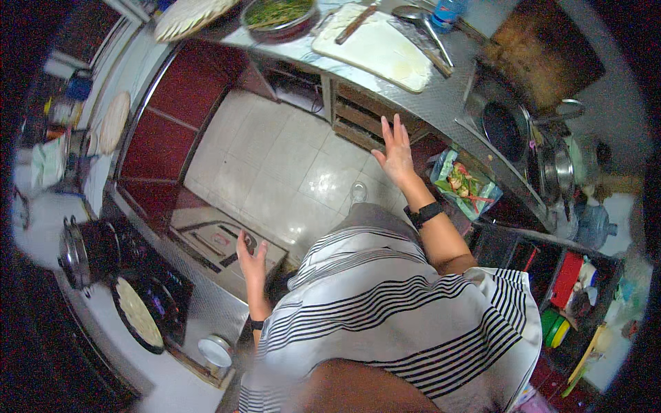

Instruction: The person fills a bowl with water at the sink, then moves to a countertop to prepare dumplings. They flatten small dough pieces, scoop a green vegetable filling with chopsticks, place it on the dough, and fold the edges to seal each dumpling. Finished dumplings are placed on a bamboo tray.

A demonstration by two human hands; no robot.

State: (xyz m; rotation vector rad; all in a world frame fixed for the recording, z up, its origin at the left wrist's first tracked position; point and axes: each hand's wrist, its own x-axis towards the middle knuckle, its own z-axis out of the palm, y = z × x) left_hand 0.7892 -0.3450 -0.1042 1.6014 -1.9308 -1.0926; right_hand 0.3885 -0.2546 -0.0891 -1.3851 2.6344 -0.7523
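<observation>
My left hand (251,263) is raised beside the stove counter, thumb and fingers apart and holding nothing. To its left, a dark frying pan (156,350) with a pale flatbread (137,310) in it sits on the black cooktop (178,294). Pale, as if dusted with flour, my right hand (396,157) is empty with its fingers spread over the floor, near the front of the opposite counter. On that counter lies a floured white board (397,57), with a wooden rolling pin (356,25) across it. Beside the board stands a metal bowl of chopped greens (279,13).
A lined bin with vegetable scraps (467,183) stands right of my right hand. A lidded pot (85,253) and white bowl (215,351) are on the stove side. A metal ladle (413,14) and blue-labelled bottle (448,14) sit by the board. Tiled floor (268,155) lies between the counters.
</observation>
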